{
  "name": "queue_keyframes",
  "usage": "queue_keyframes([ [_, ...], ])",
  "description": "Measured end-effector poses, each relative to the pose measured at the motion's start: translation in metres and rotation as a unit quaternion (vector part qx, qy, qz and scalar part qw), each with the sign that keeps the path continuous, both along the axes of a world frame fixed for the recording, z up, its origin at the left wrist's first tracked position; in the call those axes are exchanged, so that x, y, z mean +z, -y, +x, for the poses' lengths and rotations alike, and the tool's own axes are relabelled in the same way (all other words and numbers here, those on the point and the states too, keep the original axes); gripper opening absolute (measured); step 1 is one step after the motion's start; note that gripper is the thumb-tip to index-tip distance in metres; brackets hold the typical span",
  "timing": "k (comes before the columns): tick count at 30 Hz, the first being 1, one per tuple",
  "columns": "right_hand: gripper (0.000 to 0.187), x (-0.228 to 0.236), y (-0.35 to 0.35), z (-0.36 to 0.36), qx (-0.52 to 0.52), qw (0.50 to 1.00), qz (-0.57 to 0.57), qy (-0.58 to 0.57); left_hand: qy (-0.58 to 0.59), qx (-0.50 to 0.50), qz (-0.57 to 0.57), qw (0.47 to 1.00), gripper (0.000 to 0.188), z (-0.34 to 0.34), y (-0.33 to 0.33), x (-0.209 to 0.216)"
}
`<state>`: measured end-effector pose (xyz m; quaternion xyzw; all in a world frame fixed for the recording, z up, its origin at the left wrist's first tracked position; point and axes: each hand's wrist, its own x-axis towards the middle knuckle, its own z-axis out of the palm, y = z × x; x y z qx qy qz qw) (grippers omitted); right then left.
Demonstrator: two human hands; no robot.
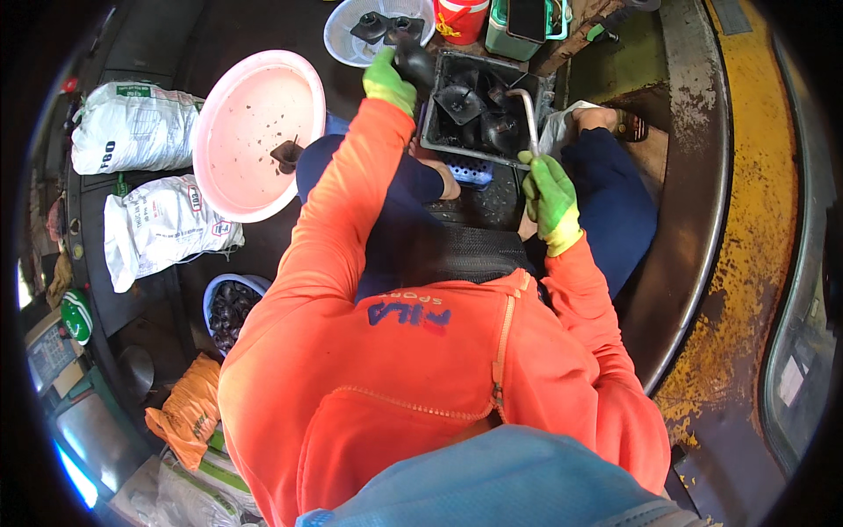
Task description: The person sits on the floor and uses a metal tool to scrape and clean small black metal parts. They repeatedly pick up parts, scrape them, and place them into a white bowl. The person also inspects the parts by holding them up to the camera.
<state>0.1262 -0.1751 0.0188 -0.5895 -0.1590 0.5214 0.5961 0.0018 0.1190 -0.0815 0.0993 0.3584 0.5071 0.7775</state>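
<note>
My left hand (389,83), in a green and yellow glove, reaches out between a white basket (349,54) and a grey crate (430,139). Its fingers are closed on a dark rubber-like piece (414,63), which is blurred. Two similar black flared pieces (372,26) lie in the basket. My right hand (551,198), gloved the same way, grips the lower end of a bent metal rod (529,119). The rod's hooked end reaches over the crate, among several black flared and rounded pieces (461,103). Whether its tip touches one, I cannot tell.
A pink basin (255,92) at left holds one dark piece (285,156) and scraps. White sacks (132,132) stand beyond it. A blue tub (211,300) of dark pieces sits lower left. A red bucket (462,22) and green container (502,42) stand behind the crate. A rusty yellow metal edge (746,220) curves along the right.
</note>
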Motion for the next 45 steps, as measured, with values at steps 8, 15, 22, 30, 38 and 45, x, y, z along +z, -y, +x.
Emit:
queue_keyframes([
  [8,0.029,-0.014,-0.009,0.018,-0.054,0.977,-0.07,-0.193,-0.794,-0.361,0.366,0.326,0.033,-0.014,-0.11,-0.094],
  [15,0.027,-0.018,-0.018,0.019,-0.062,0.976,-0.078,-0.193,-0.743,-0.245,0.448,0.431,0.047,-0.019,-0.094,-0.123],
  [22,0.026,-0.028,-0.023,0.02,-0.087,0.975,-0.066,-0.195,-0.666,-0.443,0.541,0.261,0.05,0.024,-0.02,-0.037],
  [30,0.024,-0.045,-0.02,0.004,-0.062,0.992,-0.088,-0.064,-0.57,-0.413,0.599,0.382,0.027,0.017,0.022,-0.04],
  [38,0.023,-0.092,-0.018,-0.008,0.069,0.997,-0.045,-0.015,-0.194,-0.445,0.008,0.875,0.026,-0.049,0.041,-0.036],
  [45,0.043,-0.135,-0.032,-0.031,0.2,0.89,-0.146,0.382,-0.48,-0.478,0.037,0.735,0.029,-0.067,0.049,-0.109],
])
